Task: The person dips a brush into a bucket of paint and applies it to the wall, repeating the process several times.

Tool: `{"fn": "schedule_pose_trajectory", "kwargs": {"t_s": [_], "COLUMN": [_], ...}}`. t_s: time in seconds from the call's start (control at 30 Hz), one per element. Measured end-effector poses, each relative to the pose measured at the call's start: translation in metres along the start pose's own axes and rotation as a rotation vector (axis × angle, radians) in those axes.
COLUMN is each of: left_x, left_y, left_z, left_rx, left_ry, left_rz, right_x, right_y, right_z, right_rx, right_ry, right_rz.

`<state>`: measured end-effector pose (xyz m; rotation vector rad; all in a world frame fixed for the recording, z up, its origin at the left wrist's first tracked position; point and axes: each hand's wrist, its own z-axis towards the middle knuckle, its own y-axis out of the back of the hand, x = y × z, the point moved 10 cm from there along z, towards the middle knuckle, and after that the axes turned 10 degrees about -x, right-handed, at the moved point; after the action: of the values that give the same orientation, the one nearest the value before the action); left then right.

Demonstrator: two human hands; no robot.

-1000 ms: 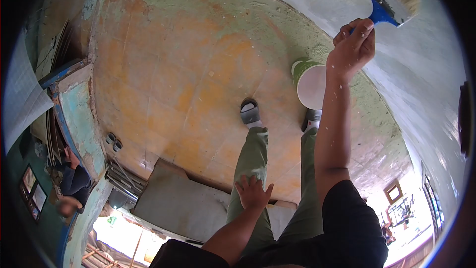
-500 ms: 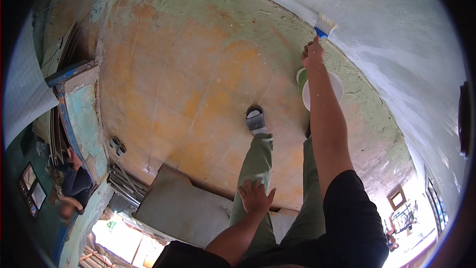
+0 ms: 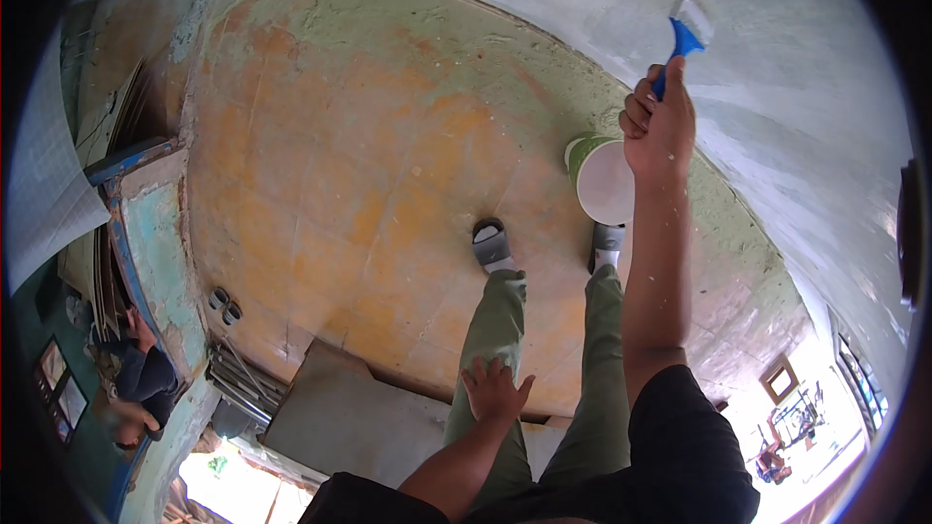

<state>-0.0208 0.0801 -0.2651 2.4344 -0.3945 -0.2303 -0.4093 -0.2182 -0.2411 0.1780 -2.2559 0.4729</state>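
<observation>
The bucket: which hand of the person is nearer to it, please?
Right. The right hand is beside the bucket in view; the left hand rests on the thigh, farther off.

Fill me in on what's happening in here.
A person is working at a pale wall with a blue-handled paintbrush, gripped in the right hand; the bristles look to be against the wall. The left hand rests open on the left leg. A green and white bucket is on the floor near the right foot. Another person is off to the left side.
</observation>
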Motion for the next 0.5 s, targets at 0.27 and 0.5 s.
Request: {"fn": "schedule_pose_trajectory", "kwargs": {"t_s": [0.27,0.5], "left_x": [-0.005,-0.022], "left_y": [-0.014,-0.016], "left_z": [-0.011,-0.015], "left_rx": [0.036,0.063], "left_ry": [-0.004,-0.001], "left_rz": [-0.014,-0.021], "right_x": [0.082,0.108], "right_y": [-0.003,0.02], "right_z": [-0.042,-0.032], "right_rx": [0.167,0.029], "right_ry": [0.267,0.382], "right_rz": [0.114,0.06]}}
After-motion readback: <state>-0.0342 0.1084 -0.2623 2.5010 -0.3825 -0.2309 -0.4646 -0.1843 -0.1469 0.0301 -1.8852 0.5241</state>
